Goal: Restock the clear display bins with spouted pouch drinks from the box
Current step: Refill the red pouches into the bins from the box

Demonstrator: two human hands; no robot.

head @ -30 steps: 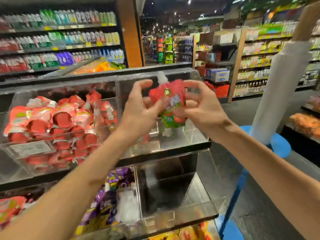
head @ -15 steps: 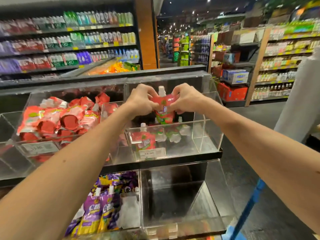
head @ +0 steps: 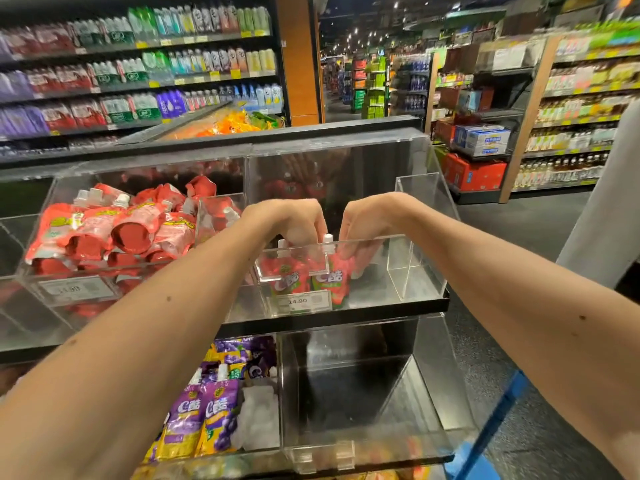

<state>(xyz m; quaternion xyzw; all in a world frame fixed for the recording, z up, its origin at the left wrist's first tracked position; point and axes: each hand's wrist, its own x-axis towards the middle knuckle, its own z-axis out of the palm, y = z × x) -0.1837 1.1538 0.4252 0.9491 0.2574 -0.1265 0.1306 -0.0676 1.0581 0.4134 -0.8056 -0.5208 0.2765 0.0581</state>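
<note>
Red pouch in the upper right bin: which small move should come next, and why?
Probably let go and withdraw: the red pouch stands upright behind the bin front wall, beside another pouch, with the left hand and right hand holding it.

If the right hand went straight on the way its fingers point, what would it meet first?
The right hand points down onto the red pouch it grips, so that pouch first, then probably the floor of the clear bin; depth is unclear.

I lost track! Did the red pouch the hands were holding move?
Yes, down: the red pouch was above the clear bin, now it stands inside it.
</note>
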